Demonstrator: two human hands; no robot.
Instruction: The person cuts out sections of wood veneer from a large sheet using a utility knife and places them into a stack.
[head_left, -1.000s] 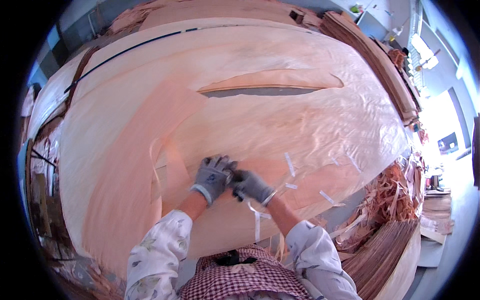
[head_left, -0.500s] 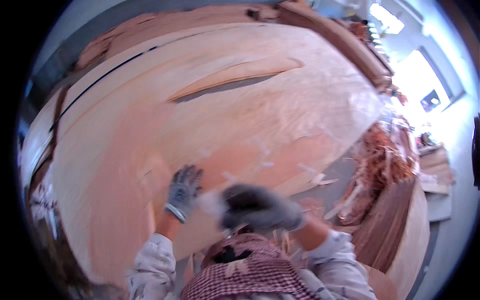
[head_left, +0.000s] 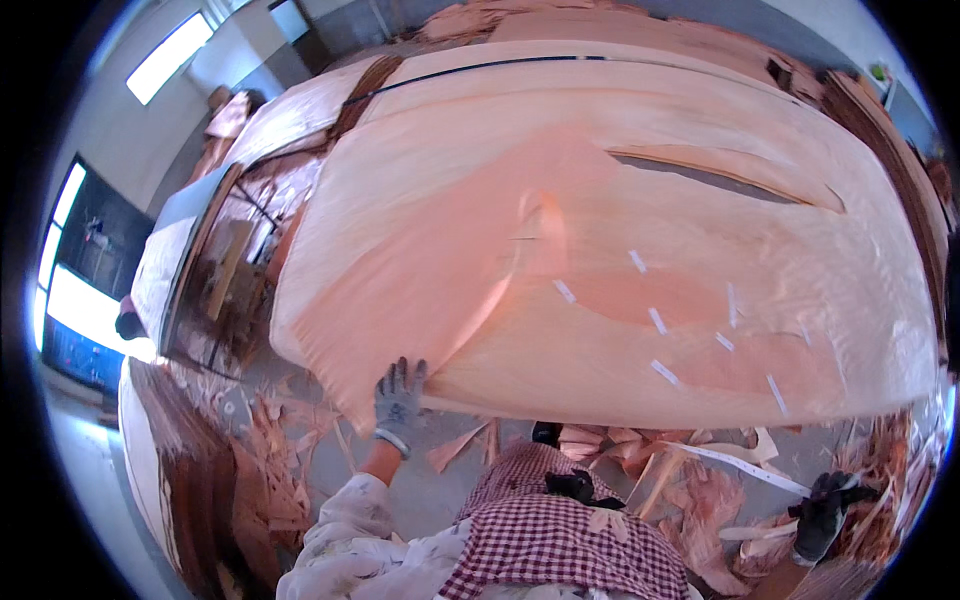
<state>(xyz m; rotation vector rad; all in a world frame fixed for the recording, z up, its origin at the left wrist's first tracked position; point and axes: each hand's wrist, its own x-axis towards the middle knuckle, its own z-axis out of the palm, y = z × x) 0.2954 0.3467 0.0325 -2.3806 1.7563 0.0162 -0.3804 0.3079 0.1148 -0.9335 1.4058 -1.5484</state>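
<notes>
Down the head camera, I have the left hand in its grey knit glove [head_left: 398,402] at seven o'clock, palm down, fingers slightly apart over the near edge of a long, pinkish thin wood-veneer sheet [head_left: 430,270]. That sheet slants from seven o'clock up toward one, on top of a broad, pale veneer panel [head_left: 580,375].

Out at four o'clock, clear of the panel, I see the right hand in a dark grey glove [head_left: 826,512], fingers curled and clamped on the end of a narrow white tape strip [head_left: 745,464], which trails toward five, above torn pinkish veneer scraps [head_left: 708,510].

At three o'clock on the panel, short white tape pieces [head_left: 657,320] edge a reddish oval veneer patch [head_left: 665,297]; a long, dark slit [head_left: 720,180] opens at two.
</notes>
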